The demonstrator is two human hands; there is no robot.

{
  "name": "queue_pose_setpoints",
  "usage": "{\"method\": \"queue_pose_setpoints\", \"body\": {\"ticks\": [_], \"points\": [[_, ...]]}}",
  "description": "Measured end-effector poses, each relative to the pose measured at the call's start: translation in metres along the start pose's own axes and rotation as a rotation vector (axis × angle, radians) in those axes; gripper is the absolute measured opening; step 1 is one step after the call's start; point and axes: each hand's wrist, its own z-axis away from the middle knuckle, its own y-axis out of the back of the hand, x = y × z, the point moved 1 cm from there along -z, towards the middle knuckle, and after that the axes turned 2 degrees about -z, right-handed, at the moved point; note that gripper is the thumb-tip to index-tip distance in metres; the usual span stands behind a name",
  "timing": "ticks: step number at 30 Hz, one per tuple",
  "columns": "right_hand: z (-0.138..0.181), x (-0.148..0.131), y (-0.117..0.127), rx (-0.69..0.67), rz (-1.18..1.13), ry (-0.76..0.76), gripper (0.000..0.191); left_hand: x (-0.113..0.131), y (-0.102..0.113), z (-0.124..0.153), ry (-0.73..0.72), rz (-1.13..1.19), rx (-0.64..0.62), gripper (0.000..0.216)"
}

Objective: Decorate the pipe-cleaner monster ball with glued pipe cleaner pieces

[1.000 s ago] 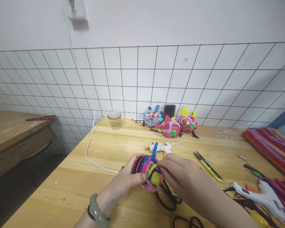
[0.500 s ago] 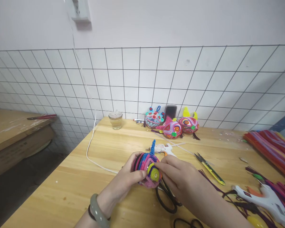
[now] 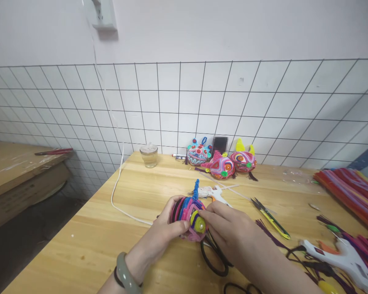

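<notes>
One round ornament (image 3: 186,210) is held over the near middle of the worktop (image 3: 95,253), its shell wrapped in fuzzy bands of black, pink and blue. One twisted blue stalk (image 3: 196,190) rises from its top, and one coiled yellow disc (image 3: 199,225) sits on its near right face. The left grip (image 3: 168,225) is curled around the ornament's left side, thumb across the front. The right grip (image 3: 234,226) has its fingertips drawn together against the yellow edge; whether they pinch or only press, I cannot tell. One smooth, grey-green bangle (image 3: 124,272) circles the left wrist.

Three rounded, fuzzy figures stand at the far side: one blue (image 3: 198,154), two mostly pink (image 3: 222,166) (image 3: 243,161). There are two white plastic glue guns, one beyond the ornament (image 3: 206,191), one near right (image 3: 340,255). One clear glass (image 3: 149,156) of pale liquid stands far left. One pair of slim, pointed snips (image 3: 271,218) lies right of centre, and one bundle of fuzzy, mostly red stems (image 3: 349,194) lies far right.
</notes>
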Motion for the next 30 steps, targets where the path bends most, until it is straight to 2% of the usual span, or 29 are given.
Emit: {"method": "queue_pose_setpoints", "body": {"ticks": [8,16,30], "points": [[0.001,0.002,-0.003,0.025,0.068,0.056,0.019,0.0,-0.001,0.001,0.024,0.108,-0.071,0.056],[0.0,-0.002,-0.001,0.107,0.104,0.114,0.017,0.0,-0.001,0.0,-0.04,0.019,-0.02,0.056],[-0.001,-0.001,-0.007,0.112,0.102,0.111,0.016,-0.009,0.003,-0.001,-0.075,-0.037,0.014,0.055]]}}
